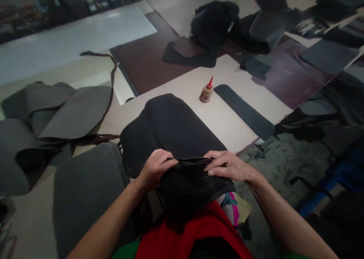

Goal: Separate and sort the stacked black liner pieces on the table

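A thick stack of black leather-like sheets (182, 126) lies at the table's near edge, its layered ends hanging toward my body. My left hand (157, 166) pinches the edge of the upper sheets on the left side. On the right, my right hand (226, 165) grips the same edge, with thumb below and fingers above. A narrow gap shows between the sheets where my two hands hold them. Beyond the stack stands a small glue bottle (206, 93) with a red nozzle. To its right lies a long dark strip (244, 109) with rounded ends.
Grey-brown cut pieces (76, 113) are heaped at the left, beside a large dark panel (88, 198). A black bundle (213, 24) sits farther back on brown sheet material (142, 58). Maroon sheet (295, 69) covers the table's right part. The stained floor (284, 168) shows at right.
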`<state>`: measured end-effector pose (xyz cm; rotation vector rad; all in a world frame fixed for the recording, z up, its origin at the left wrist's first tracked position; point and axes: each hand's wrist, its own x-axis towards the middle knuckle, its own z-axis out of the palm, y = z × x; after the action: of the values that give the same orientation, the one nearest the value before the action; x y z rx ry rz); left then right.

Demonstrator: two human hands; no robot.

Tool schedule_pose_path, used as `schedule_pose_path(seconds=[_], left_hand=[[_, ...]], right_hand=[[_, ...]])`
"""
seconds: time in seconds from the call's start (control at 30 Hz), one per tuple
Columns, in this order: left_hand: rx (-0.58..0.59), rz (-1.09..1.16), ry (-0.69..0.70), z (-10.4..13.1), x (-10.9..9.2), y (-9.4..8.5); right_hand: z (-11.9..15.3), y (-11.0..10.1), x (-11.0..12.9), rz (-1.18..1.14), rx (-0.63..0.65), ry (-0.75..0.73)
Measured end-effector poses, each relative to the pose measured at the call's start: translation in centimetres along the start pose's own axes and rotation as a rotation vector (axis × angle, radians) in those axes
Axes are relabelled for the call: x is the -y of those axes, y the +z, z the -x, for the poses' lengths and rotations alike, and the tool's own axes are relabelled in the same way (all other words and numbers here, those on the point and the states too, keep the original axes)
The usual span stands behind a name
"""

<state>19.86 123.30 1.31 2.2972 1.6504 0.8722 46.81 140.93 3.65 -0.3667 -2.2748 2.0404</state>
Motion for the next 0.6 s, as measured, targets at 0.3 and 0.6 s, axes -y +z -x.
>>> schedule_pose_path(seconds=[0.3,0.6], left_hand=[[0.005,0.006,-0.001,0.0,-0.1,-0.1],[0.017,0.048,0.001,0.1,0.2,0.0]], right_hand=[[-0.4,0.8,0.5,0.251,-0.116,-0.147],[0.5,2.5,-0.3,0.282,-0.333,-0.239]])
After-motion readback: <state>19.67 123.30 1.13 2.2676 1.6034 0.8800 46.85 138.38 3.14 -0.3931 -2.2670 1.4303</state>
